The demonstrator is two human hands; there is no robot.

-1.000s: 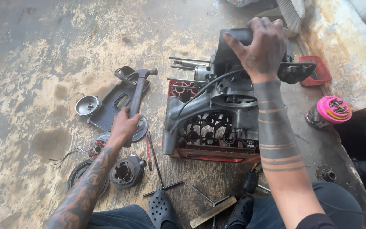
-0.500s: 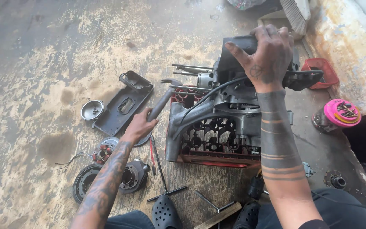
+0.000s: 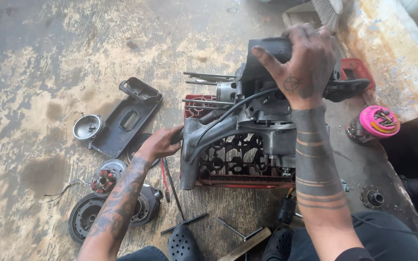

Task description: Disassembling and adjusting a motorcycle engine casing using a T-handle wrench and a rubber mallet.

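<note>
Engine: a grey metal engine case (image 3: 247, 140), oily and worn, with a black cable looping across its front and bare studs sticking out to the left of its top.
Engine place: it sits on a red crate (image 3: 238, 174) on the stained concrete floor (image 3: 49, 48), in front of the person's knees.
Right hand: the right hand (image 3: 298, 63) lies over the dark upper block of the engine, fingers (image 3: 267, 55) curled down over its top and near face, thumb spread to the left; it grips the block.
Left hand: the left hand (image 3: 158, 144) reaches to the left edge of the case, fingers closed round a dark handle (image 3: 176, 137) that meets the case there; what sort of tool it belongs to cannot be told.
Left of the crate: a black flat cover (image 3: 124, 118) lies on the floor, with a small round metal cup (image 3: 87, 127) touching its left edge.
Near the left forearm: a stator with copper windings (image 3: 106, 176) lies beside a black round housing (image 3: 85, 222).
By the feet: a T-handle wrench (image 3: 182, 220) and a strip of wood (image 3: 245, 244) lie near two black clogs (image 3: 182, 246).
Right side: a pink-lidded tub (image 3: 376, 123) of small parts stands near the foot of a rusty yellowish wall (image 3: 388, 53), well apart from the crate.
</note>
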